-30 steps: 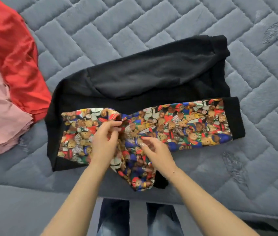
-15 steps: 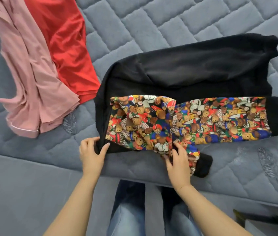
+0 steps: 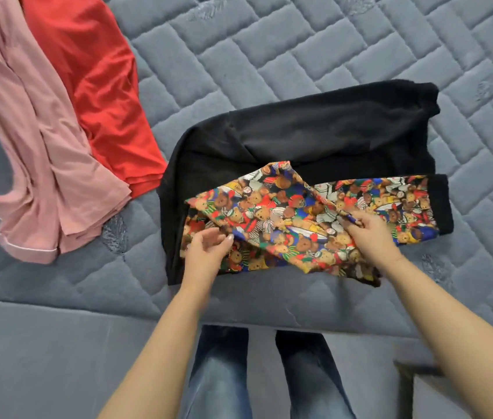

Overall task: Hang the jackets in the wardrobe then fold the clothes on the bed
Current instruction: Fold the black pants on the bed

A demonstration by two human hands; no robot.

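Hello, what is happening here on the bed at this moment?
A person stands at the edge of the bed and folds a black sweatshirt with teddy-bear print sleeves. The right hand pinches one printed sleeve and holds it across the garment; the left hand is at the sleeve's near edge. A red garment and a pink garment lie unfolded to the left.

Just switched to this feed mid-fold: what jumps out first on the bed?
The bear-print sleeve on the black sweater, mid-bed, draws the eye: the right hand pinches its edge while the left hand touches the fabric at the sweater's near left corner. At upper left a red garment lies beside a pink garment.
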